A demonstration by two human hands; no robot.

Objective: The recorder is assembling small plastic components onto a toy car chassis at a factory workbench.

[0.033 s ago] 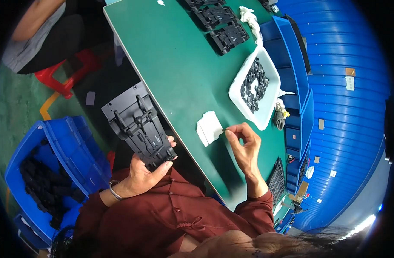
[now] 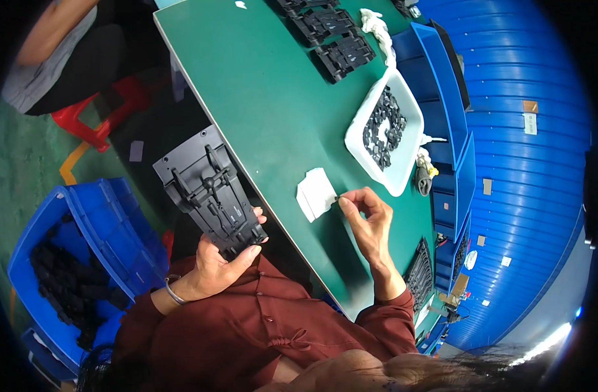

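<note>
My left hand (image 2: 224, 261) grips the lower end of a black plastic chassis (image 2: 211, 186), which is tilted beside the table's near edge with its ribbed, moulded side showing. Over the green table, my right hand (image 2: 369, 219) has thumb and forefinger pinched on a small dark piece (image 2: 337, 198), too little to make out fully. That pinch is just at the right edge of a white paper sheet (image 2: 316, 194). Farther back, a white tray (image 2: 395, 181) holds many small black parts (image 2: 382, 130).
More black chassis (image 2: 343, 55) stand at the table's far end, near a white cloth (image 2: 379, 32). Blue bins (image 2: 457, 157) line the right side. At lower left, a blue crate (image 2: 126, 228) contains black parts. Another person sits near a red stool (image 2: 83, 121).
The whole view shifts very slightly. Both hands keep their holds, with no clear movement of the chassis or the small piece.
</note>
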